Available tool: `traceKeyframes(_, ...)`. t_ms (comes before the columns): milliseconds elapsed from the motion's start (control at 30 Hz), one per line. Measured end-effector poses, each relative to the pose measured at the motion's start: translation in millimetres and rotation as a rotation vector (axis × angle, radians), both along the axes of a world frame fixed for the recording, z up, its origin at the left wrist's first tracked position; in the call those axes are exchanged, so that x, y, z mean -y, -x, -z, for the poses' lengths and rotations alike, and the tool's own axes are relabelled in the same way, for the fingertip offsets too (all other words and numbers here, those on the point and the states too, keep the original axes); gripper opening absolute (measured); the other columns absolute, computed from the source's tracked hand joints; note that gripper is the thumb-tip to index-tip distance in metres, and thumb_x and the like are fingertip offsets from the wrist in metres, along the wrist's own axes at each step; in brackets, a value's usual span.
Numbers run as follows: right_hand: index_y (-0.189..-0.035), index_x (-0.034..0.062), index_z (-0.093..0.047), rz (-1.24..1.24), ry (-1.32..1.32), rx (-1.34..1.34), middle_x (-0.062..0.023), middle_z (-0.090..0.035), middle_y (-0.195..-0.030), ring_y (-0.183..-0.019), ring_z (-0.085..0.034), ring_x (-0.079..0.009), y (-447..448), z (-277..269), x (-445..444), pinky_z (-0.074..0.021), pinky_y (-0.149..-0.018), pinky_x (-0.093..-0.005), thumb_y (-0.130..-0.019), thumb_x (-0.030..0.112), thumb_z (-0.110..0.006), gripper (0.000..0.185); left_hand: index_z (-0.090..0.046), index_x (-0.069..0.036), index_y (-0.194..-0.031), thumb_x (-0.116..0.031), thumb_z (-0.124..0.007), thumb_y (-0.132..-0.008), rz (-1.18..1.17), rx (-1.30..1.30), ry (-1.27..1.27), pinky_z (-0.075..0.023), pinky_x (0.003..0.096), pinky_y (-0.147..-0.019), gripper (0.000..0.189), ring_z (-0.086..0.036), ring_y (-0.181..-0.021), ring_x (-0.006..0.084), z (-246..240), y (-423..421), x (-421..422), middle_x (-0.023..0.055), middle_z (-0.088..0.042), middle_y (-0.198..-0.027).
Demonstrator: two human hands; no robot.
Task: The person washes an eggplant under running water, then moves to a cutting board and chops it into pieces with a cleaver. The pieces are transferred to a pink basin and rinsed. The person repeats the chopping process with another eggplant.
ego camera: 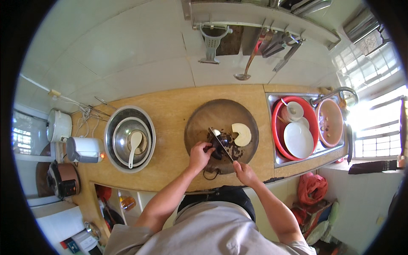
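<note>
A round wooden cutting board (200, 121) lies on the counter before me. My right hand (244, 172) grips the handle end of a knife (225, 149), whose blade slants up and left over a dark, glossy piece of food (218, 149). My left hand (200, 156) touches the left side of that dark piece with its fingertips. A small white rounded piece (216, 132) shows beside the blade's far end. Dark scraps (237, 152) are scattered on the board. To their right rests a pale, thick curved slice (242, 134) with a notch in its left side.
Nested metal bowls (153, 137) hold a white rice paddle (135, 143) at the left. In the sink at the right, a red basin (315, 127) holds white dishes, beside a pinkish basin (341, 122). A ladle (243, 76) and other tools hang on the wall above the board.
</note>
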State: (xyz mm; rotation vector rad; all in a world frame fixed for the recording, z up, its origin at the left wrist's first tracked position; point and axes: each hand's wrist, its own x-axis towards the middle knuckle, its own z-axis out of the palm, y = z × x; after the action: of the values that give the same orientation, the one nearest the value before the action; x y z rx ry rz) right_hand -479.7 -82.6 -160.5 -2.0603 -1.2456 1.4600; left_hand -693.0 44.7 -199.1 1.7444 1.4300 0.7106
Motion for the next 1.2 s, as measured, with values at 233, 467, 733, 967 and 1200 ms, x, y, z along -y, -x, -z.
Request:
traceKeyframes(233, -0.095, 0.0070, -0.057, 0.243, 0.134, -0.392, -0.0011, -0.049, -0.062, -0.043, -0.042, -0.0113, -9, -12, 5, -0.0341, -0.040, -0.0289, -0.111, 0.060, -0.042, 0.057, -0.069, -0.001, -0.122, -0.029, -0.088, -0.079, 0.034, -0.226, -0.128, -0.0569, 0.0432, -0.086, 0.054, -0.070, -0.100, 0.0365, -12, -18, 16, 0.0160, -0.071, -0.109)
traceKeyframes(467, -0.092, -0.0015, -0.061, 0.107, -0.061, -0.041, -0.0194, -0.063, -0.074, -0.072, -0.064, -0.0352, -12, -33, 7, -0.0499, -0.070, -0.0471, -0.109, 0.055, -0.046, 0.061, -0.065, -0.005, -0.132, -0.019, -0.086, -0.081, 0.130, -0.021, -0.107, -0.0559, 0.0438, -0.089, 0.057, -0.066, -0.109, 0.0375, -13, -16, -1, 0.0175, -0.065, -0.121)
traceKeyframes(733, -0.100, 0.0004, -0.067, -0.024, -0.021, -0.004, -0.0272, -0.070, -0.088, -0.091, -0.068, -0.0489, -2, -40, 20, -0.0518, -0.079, -0.0523, -0.110, 0.050, -0.045, 0.056, -0.071, -0.001, -0.105, -0.014, -0.084, -0.082, -0.026, -0.061, -0.074, -0.0558, 0.0417, -0.080, 0.029, -0.069, -0.090, 0.0322, -2, -5, 45, 0.0155, -0.070, -0.099)
traceKeyframes(967, -0.090, 0.0023, -0.063, 0.045, -0.132, 0.004, -0.0070, -0.059, -0.066, -0.061, -0.060, -0.0177, 11, -22, 34, -0.0492, -0.060, -0.0359, -0.111, 0.051, -0.045, 0.056, -0.074, -0.002, -0.097, -0.014, -0.084, -0.082, -0.077, -0.052, -0.119, -0.0568, 0.0422, -0.074, 0.022, -0.070, -0.080, 0.0322, 8, -6, 44, 0.0158, -0.071, -0.087)
traceKeyframes(1200, -0.097, 0.0003, -0.064, 0.094, 0.000, -0.061, -0.0187, -0.065, -0.079, -0.077, -0.065, -0.0343, 4, -29, 38, -0.0511, -0.072, -0.0439, -0.111, 0.050, -0.045, 0.055, -0.074, -0.005, -0.099, -0.019, -0.087, -0.078, -0.013, -0.098, 0.040, -0.0551, 0.0432, -0.074, 0.028, -0.070, -0.080, 0.0322, 1, -11, 49, 0.0149, -0.070, -0.086)
